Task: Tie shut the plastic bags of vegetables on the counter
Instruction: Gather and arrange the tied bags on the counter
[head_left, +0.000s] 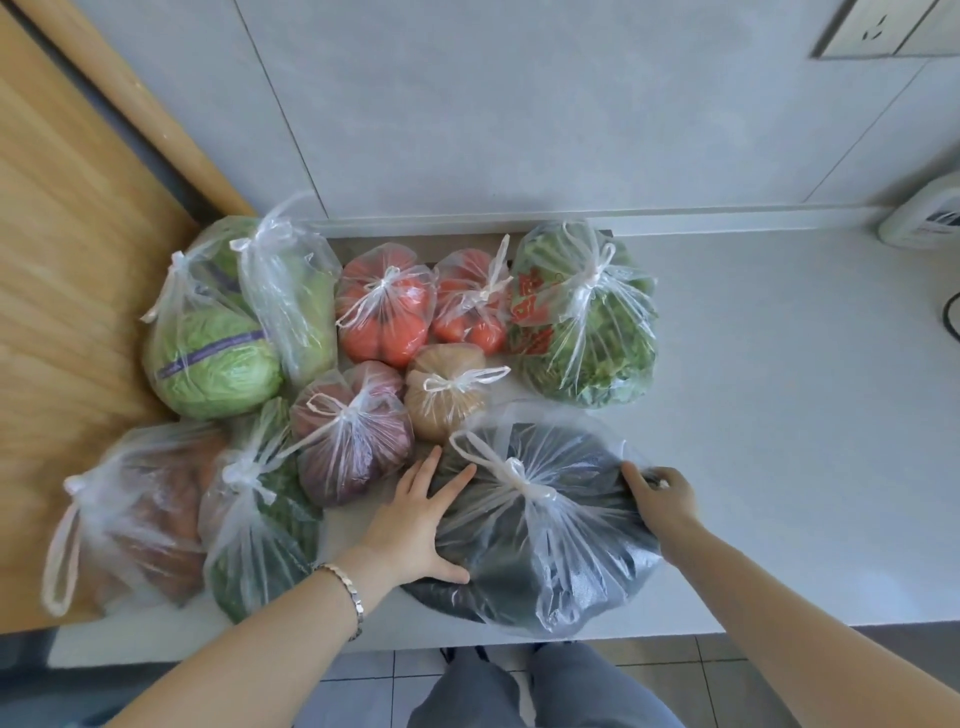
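- Grey stone-like tabletop carries every bag. They crowd toward its left end beside a wooden panel, likely so that nothing rolls away.
- Dark bag, the biggest, sits at the near edge right in front of the person. Its neck is already drawn into a knot on top, so I judge the hands are steadying or shifting it, not tying.
- Cabbage bag, greens bag and tomato bag lie behind it with their tops knotted, so the task looks nearly done.
- Left hand presses flat on the dark bag's left side, fingers spread wide and straight. The wrist wears a bracelet and reaches in from the lower left.
- Right hand holds the bag's right side, its fingers curled onto the plastic, and the forearm comes in from the lower right.
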